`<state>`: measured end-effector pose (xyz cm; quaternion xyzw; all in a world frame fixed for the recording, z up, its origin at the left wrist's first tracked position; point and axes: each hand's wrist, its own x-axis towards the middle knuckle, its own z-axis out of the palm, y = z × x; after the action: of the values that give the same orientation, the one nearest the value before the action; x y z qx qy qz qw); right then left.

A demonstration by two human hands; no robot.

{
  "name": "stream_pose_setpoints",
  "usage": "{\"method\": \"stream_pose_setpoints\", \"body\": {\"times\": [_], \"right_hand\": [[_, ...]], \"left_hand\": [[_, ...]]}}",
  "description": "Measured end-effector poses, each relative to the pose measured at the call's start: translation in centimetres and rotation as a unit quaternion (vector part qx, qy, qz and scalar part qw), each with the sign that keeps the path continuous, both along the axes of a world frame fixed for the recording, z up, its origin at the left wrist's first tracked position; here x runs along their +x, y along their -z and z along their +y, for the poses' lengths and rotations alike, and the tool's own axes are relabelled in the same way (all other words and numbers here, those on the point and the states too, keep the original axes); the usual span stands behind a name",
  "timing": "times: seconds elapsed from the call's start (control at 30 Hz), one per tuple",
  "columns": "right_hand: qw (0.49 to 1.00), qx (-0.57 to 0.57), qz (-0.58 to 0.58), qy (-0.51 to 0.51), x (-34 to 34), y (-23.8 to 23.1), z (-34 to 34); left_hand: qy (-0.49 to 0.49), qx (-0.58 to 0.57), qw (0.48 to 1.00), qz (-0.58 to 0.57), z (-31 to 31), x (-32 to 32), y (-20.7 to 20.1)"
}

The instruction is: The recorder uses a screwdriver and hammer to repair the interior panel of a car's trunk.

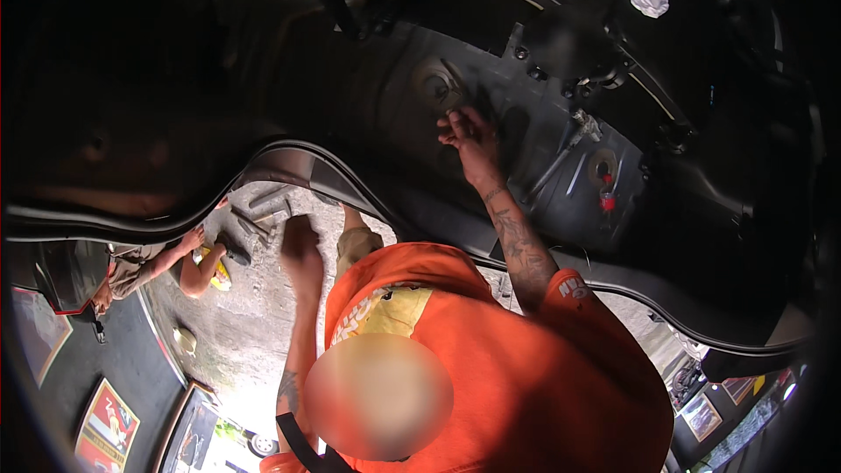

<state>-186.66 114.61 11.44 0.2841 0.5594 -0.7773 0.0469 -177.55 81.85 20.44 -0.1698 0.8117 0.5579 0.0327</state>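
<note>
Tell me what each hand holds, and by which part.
It cannot be told. The right hand presses fingertips on the black floor panel; the left hand is at the door sill, in shadow.

The dark metal floor pan (543, 149) carries a ratchet (565, 144) at centre and a red-tipped tool (606, 197) at its 4 o'clock.

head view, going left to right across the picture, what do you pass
framed pictures on the dark floor → crouching co-worker → a hand gripping the body edge → a hand pressed on the black metal panel → red-tipped tool
</note>
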Motion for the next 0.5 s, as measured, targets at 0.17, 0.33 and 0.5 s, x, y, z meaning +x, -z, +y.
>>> {"method": "stream_pose_setpoints", "body": {"times": [0.17,0.33,0.5], "right_hand": [[0.998,-0.031,0.052,-0.027,1.9,-4.0,-2.6],[0.992,0.001,0.122,-0.044,3.7,-4.9,-4.7],[0.982,-0.032,0.12,-0.143,5.1,-4.1,-7.3]], "left_hand": [[0.216,-0.023,0.975,-0.039,9.1,-4.3,-2.7],[0.177,-0.005,0.984,-0.022,12.0,-8.1,-2.0],[0.013,0.259,0.951,-0.17,11.5,-6.9,-1.0]]}}
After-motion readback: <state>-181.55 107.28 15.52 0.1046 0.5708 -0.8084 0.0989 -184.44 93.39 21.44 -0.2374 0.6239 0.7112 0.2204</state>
